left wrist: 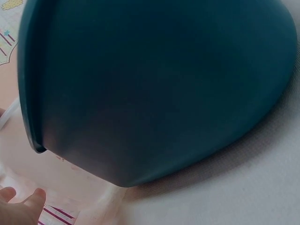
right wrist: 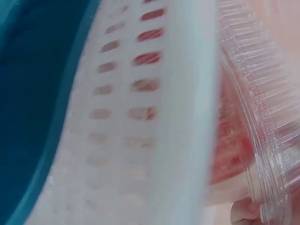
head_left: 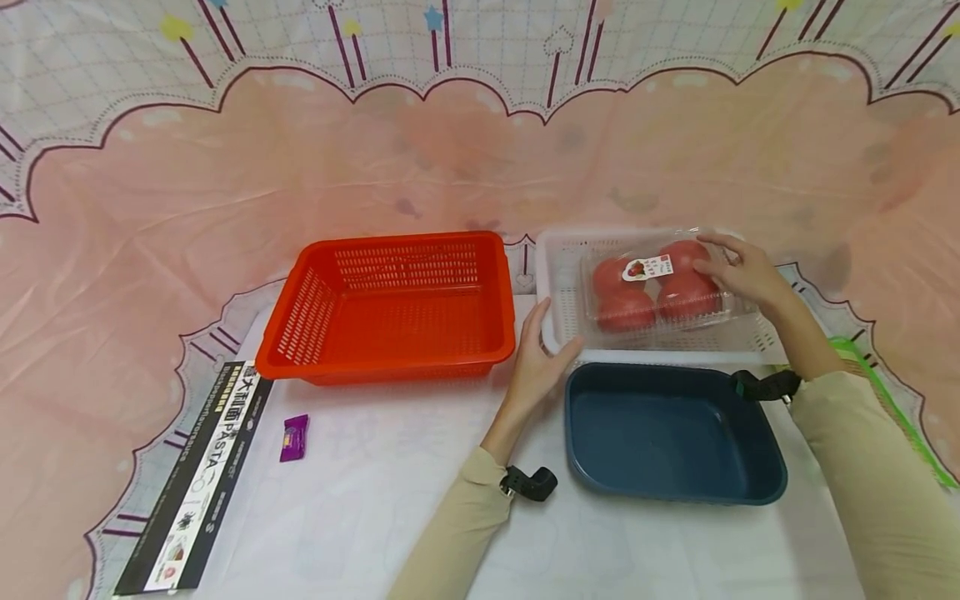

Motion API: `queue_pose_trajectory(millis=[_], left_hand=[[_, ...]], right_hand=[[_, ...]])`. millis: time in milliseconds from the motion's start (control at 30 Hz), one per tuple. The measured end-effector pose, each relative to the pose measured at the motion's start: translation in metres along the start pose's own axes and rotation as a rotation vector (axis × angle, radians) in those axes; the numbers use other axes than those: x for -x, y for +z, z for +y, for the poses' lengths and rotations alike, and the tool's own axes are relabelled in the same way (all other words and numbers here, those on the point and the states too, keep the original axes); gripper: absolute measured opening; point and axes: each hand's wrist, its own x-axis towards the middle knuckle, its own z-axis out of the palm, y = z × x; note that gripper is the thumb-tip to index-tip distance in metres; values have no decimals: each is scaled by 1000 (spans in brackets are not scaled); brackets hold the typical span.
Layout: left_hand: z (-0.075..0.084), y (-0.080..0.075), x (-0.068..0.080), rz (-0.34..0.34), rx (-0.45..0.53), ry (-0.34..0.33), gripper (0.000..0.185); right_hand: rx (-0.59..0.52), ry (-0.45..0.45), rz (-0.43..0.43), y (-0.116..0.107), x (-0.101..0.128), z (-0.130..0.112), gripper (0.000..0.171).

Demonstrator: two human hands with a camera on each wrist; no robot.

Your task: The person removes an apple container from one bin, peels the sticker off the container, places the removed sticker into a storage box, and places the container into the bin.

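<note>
A clear plastic pack of red tomatoes, with a white label on its lid, sits in the white slotted basket at the back right. My right hand grips the pack's right end, thumb over the lid. In the right wrist view, the pack's ribbed edge shows beyond the basket wall, with a fingertip beside it. By the basket's front left corner is my left hand, its fingers extended along the rim and its thumb spread. A dark blue basin stands in front of the basket.
An orange-red slotted basket stands left of the white one. A small purple wrapped packet lies before it. Along the left edge is a black-and-white pasta package. A green-edged item lies partly behind the right forearm.
</note>
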Motion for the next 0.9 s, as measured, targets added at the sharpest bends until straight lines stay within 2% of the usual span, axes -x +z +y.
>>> queue_pose_trajectory(millis=[267, 533, 900], left_hand=[[0, 1, -1, 11, 11, -1, 77], [-1, 1, -1, 17, 6, -2, 77], [-2, 1, -1, 10, 16, 10, 76]], right_hand=[[90, -50, 21, -1, 3, -22, 68], [152, -21, 54, 5, 7, -40, 65], [58, 5, 122, 15, 14, -50, 59]])
